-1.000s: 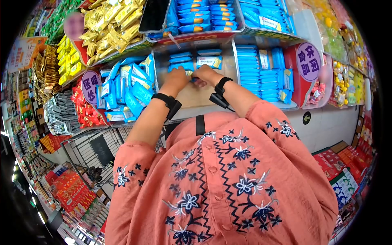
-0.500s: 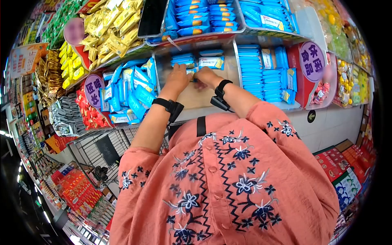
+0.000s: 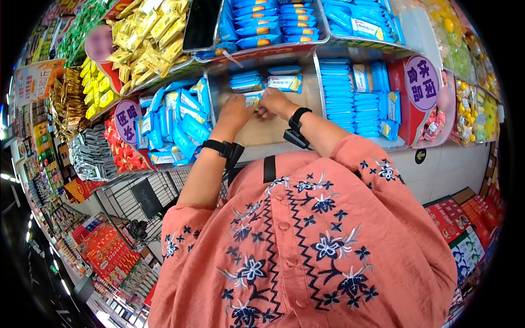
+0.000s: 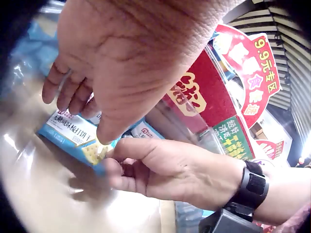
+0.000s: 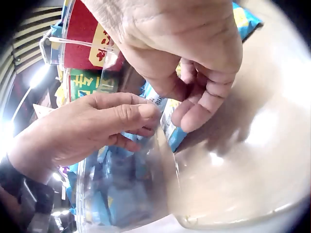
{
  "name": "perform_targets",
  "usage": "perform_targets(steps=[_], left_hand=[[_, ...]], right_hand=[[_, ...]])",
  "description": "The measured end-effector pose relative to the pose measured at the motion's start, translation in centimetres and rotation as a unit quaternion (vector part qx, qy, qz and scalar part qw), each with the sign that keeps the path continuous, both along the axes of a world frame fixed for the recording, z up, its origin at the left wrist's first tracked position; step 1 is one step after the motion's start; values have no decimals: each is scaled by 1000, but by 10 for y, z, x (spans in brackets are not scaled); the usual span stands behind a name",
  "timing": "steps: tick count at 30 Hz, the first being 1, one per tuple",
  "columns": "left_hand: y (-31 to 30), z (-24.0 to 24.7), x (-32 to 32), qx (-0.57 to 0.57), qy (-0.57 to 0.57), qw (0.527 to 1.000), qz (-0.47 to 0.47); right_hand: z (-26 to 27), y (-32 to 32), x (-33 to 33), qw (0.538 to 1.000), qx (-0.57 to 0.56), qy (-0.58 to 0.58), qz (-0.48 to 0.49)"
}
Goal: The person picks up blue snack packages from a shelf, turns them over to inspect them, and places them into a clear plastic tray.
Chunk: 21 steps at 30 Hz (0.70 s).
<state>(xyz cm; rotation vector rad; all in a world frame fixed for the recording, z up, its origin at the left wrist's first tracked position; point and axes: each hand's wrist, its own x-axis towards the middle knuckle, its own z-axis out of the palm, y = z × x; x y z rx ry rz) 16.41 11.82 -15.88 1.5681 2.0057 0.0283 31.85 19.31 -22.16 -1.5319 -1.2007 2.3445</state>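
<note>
A blue-and-white packet of crackers [image 4: 68,136] stands at the front of a short row in the shelf bin [image 3: 295,115]. My left hand [image 3: 234,116] is over its left part, fingers loosely extended near its top edge and thumb at its printed front. At the packet's other end, my right hand [image 3: 276,103] has its fingers curled and pinches the corner. Both hands nearly meet in the right wrist view, where the fingers hide much of the packet. Behind it lie more blue packets [image 3: 246,82], with another packet [image 3: 284,83] to the right.
Loose blue packets [image 3: 178,117] heap up in the bin on the left; stacked ones [image 3: 363,106] fill the bin on the right. Clear dividers separate the bins. A dark screen [image 3: 202,24] leans above, and a wire cart [image 3: 147,197] stands at lower left.
My left hand has drawn back slightly from the row, so more of the front packet shows. The right hand stays at the packet's right end.
</note>
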Motion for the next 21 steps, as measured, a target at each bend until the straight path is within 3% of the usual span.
perform_targets(steps=[4, 8, 16, 21], left_hand=[[0, 10, 3, -76, -4, 997, -22], [-3, 2, 6, -69, -12, 996, -45], [-2, -8, 14, -17, -33, 999, -32], [3, -6, 18, -51, -27, 998, -5]], right_hand=[[-12, 1, 2, 990, 134, -10, 30], [-29, 0, 1, 963, 269, 2, 10], [-17, -1, 1, 937, 350, -21, 8], [-23, 2, 3, 901, 426, -67, 53]])
